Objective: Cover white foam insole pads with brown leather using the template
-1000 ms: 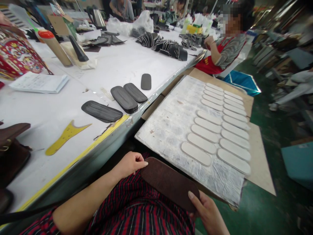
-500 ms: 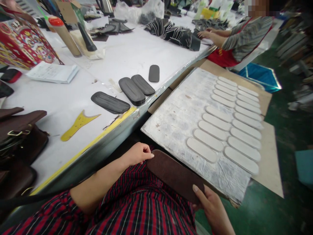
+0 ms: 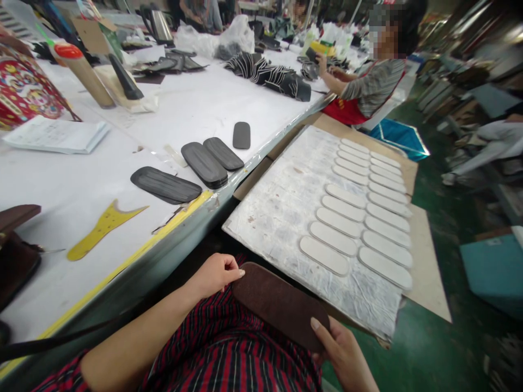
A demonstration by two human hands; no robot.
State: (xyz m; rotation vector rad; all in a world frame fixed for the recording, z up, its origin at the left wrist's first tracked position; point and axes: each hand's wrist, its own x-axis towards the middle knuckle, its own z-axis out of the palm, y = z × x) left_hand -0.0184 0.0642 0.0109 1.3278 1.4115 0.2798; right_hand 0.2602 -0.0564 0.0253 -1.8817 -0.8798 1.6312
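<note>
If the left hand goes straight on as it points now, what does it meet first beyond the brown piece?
Probably the board, past the brown piece; depth is unclear, so the left hand might pass over it.

An orange-capped bottle (image 3: 89,80) stands near a red patterned box (image 3: 29,90), with a steel kettle (image 3: 162,25) farther back.

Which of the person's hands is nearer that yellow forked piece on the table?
Left. The left hand pinches one end of the dark brown panel, to the right of the yellow forked piece; the right hand holds the other end, farther right.
</note>
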